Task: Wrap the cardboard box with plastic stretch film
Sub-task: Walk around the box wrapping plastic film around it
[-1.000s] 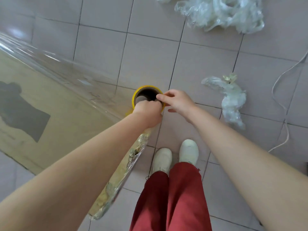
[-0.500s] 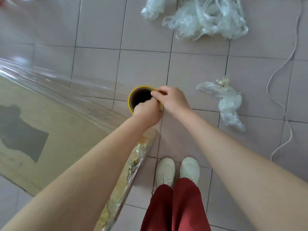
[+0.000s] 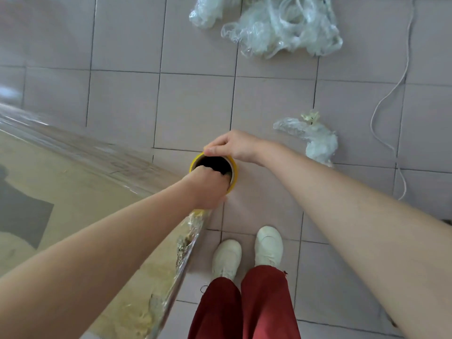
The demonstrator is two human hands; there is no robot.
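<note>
Hands first — our left hand (image 3: 208,188) hooks fingers inside the upright film roll (image 3: 234,176), our right hand (image 3: 236,145) pinches its far rim. The stretch film (image 3: 85,149) runs left to the cardboard box (image 3: 63,189), nearer our left arm.

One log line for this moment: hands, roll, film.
left hand: fingers hooked inside film roll core | right hand: pinches roll's top rim | film: stretched over cardboard box
</note>
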